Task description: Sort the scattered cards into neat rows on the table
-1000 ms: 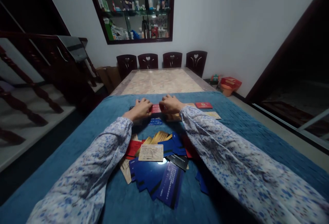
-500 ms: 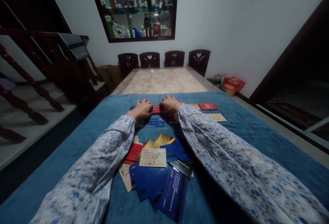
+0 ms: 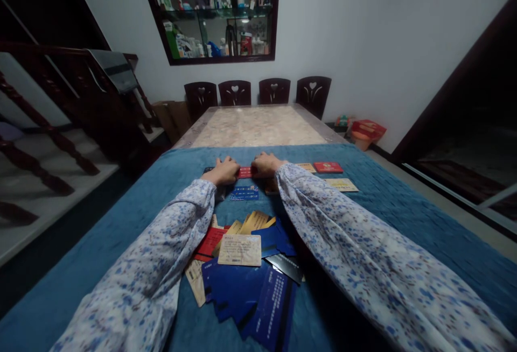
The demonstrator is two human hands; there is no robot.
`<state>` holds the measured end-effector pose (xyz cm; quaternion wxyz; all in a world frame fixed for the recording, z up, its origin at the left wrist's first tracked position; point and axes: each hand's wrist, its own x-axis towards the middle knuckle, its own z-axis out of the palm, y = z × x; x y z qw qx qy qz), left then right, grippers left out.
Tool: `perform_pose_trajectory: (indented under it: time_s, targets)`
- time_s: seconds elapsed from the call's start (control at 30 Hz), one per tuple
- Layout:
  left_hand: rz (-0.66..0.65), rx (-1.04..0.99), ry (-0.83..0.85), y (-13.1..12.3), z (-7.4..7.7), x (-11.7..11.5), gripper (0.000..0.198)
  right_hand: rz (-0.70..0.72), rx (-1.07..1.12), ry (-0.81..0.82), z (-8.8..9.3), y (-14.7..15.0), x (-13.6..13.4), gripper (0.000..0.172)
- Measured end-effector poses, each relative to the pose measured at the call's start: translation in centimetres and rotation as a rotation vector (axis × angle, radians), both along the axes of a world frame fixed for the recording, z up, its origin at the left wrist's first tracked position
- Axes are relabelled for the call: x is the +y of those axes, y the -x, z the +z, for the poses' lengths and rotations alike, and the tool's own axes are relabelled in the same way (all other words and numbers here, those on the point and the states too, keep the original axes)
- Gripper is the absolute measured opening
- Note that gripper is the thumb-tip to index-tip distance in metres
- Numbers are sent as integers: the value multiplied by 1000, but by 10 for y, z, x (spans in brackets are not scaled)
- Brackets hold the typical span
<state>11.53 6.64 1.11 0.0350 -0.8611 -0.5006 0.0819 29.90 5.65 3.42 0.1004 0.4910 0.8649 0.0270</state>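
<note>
My left hand (image 3: pixel 226 171) and my right hand (image 3: pixel 266 164) are closed at the two ends of a red card (image 3: pixel 245 172) on the blue cloth. Curled fingers hide its edges. Just below it lies a blue patterned card (image 3: pixel 244 193). Under my right wrist a brownish card (image 3: pixel 271 187) shows in part, and a dark card peeks out behind my left hand. Nearer to me is a loose pile of cards: a cream card (image 3: pixel 240 250) on top, with red, gold, black and dark blue cards (image 3: pixel 272 303) around it.
To the right lie an orange card (image 3: pixel 306 167), another red card (image 3: pixel 328 167) and a pale yellow card (image 3: pixel 341 184). The blue cloth (image 3: pixel 133 217) covers the near part of the table (image 3: pixel 258 126). Several dark chairs (image 3: pixel 274 92) stand at the far end.
Both hands stay at the red card with almost no movement. The view has shifted very slightly; the cards lie as before.
</note>
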Motion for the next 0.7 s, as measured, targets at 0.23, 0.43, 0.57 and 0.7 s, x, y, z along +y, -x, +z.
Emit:
perform_pose_trajectory:
  time_s: [0.23, 0.43, 0.57, 0.7]
  targets:
    - [12, 24, 18, 1, 0, 4, 25, -31, -10, 6, -3, 3, 4, 39]
    - [16, 34, 15, -1, 0, 7, 27, -45, 1, -10, -6, 7, 5, 34]
    - [29, 46, 25, -2, 0, 10, 24, -50, 7, -15, -7, 9, 6, 31]
    - [36, 49, 36, -3, 1, 11, 24, -46, 13, -21, -8, 9, 6, 30]
